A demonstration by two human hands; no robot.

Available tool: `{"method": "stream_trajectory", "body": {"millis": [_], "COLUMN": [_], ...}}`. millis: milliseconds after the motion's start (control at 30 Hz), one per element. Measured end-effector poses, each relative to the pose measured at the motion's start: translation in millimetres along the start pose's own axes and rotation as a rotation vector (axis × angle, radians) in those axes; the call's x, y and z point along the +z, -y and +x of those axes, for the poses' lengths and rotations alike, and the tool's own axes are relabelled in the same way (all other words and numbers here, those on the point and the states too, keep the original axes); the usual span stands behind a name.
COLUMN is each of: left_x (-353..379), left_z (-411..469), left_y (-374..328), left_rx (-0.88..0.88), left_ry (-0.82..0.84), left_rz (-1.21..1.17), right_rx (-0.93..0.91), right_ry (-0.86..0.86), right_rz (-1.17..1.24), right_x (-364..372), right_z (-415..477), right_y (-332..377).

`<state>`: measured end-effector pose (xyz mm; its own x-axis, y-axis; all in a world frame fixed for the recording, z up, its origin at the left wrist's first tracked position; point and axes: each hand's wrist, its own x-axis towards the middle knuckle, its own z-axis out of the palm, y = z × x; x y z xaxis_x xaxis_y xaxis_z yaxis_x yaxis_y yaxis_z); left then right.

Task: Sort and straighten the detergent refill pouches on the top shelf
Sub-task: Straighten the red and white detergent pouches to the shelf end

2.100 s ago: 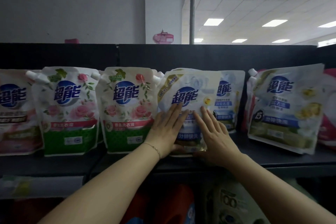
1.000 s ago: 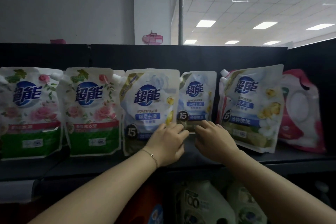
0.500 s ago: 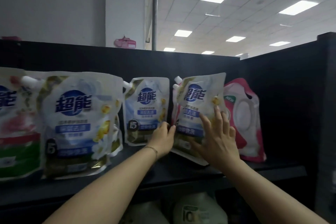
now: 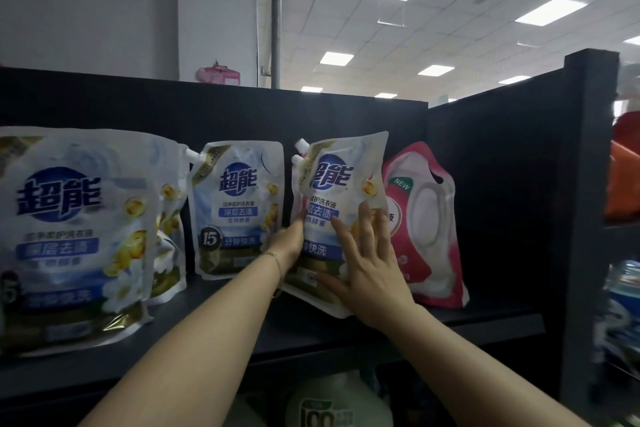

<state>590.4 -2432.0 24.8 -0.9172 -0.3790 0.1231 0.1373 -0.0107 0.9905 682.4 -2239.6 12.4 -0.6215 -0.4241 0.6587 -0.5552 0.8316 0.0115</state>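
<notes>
Pouches (image 4: 169,218) line the top shelf (image 4: 311,326), the nearest a large pouch (image 4: 69,236) at front left. Farther in, the right hand (image 4: 367,267) lies flat, fingers spread, on the front of a tilted pouch (image 4: 341,191) whose top leans right, while the left hand (image 4: 289,243) curls round its left edge, fingertips hidden behind. Farther back stand a small pouch (image 4: 235,208) to its left and a pink pouch (image 4: 426,229) partly behind its right side.
</notes>
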Motion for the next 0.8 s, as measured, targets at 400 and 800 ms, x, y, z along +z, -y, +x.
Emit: {"method": "stream_trajectory", "body": {"millis": [400,800], "left_x": [-18.2,-20.8], "left_z": [-72.3,-72.9], "left_y": [-17.8,-16.4], "left_rx": [0.006,-0.015], "left_ry": [0.032,0.212], "left_rz": [-0.068,-0.145], "right_rx": [-0.108,-0.128], "right_ry": [-0.065,-0.019], "right_rz": [0.046,-0.014], "right_x": [6.7,6.6], "right_z": [-13.0,-19.9], "right_y": [-2.1,-6.1]}}
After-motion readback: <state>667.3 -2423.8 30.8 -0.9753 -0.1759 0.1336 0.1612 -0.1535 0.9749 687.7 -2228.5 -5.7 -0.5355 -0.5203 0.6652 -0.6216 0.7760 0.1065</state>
